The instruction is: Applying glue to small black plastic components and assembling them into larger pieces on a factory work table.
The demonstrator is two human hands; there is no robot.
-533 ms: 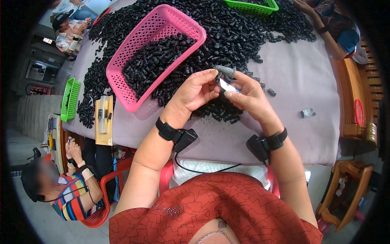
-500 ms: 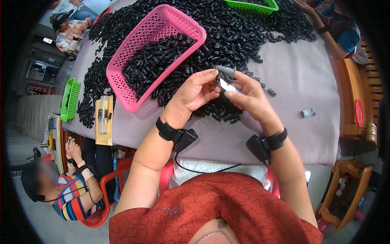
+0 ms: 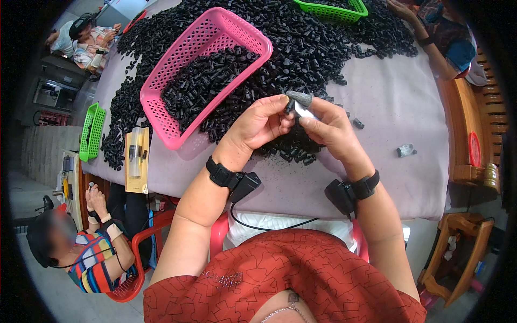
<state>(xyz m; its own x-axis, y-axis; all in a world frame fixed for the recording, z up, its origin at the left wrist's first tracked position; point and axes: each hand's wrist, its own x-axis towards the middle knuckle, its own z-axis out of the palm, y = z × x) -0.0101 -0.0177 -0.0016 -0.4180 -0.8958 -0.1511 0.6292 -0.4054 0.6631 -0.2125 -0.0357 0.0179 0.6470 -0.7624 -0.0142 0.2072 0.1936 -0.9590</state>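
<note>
L hand clamped on blk pc, R hand on blade, thumb nearer gray finger cover vs b4

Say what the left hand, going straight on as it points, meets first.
Beyond the black piece it holds, the left hand probably meets the grey finger cover on the right hand; depth unclear.

You have room to your right, over the bare cloth, around a small grey piece; on the left, the pink basket blocks your left hand, and heaped black parts crowd the far side.
</note>
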